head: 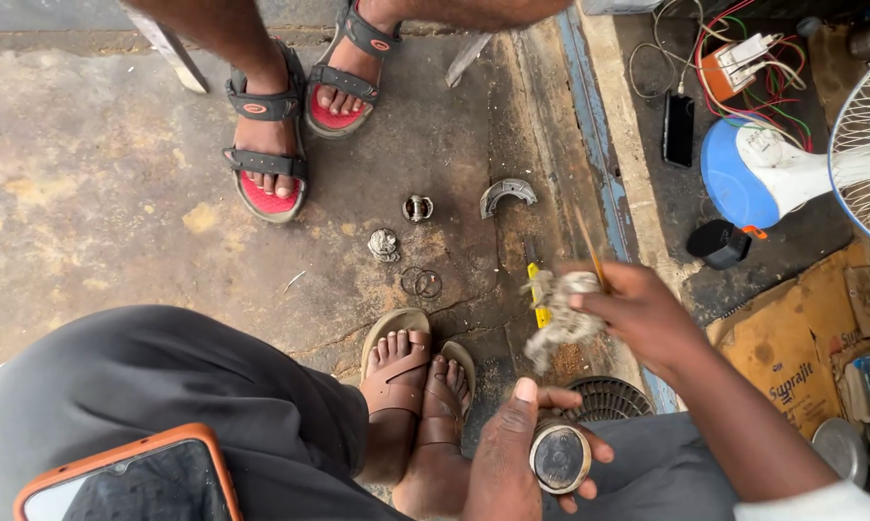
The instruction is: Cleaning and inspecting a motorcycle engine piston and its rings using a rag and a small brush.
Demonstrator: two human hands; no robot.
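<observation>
My left hand (512,463) is wrapped around a round metal part (560,457), thumb pointing up along its left side and fingers curled beneath its right edge; the part's flat, dull face is turned up toward me and sits low in view, just right of my sandalled feet (417,405). My right hand (642,314) is raised above it, closed in a pinch on a grimy rag (562,318) that hangs down in a bunch toward the part without touching it; a thin stick (589,253) rises from the same grip. Just behind the rag a yellow-handled tool (537,294) lies on the concrete floor (97,193). A dark ribbed disc (608,397) sits near the part, to its upper right. Farther out on the floor I note a curved metal shoe (507,193), a small clip-like fitting (417,207), a lumpy metal piece (384,244) and two thin wire rings (421,282), all apart from one another. Another person's feet in red-and-black sandals (295,121) stand at the top. A phone in an orange case (131,478) rests on my lap at lower left. To the right are a white fan on a blue base (773,169), a dark phone (678,128), tangled wires (744,72) and cardboard (792,347).
</observation>
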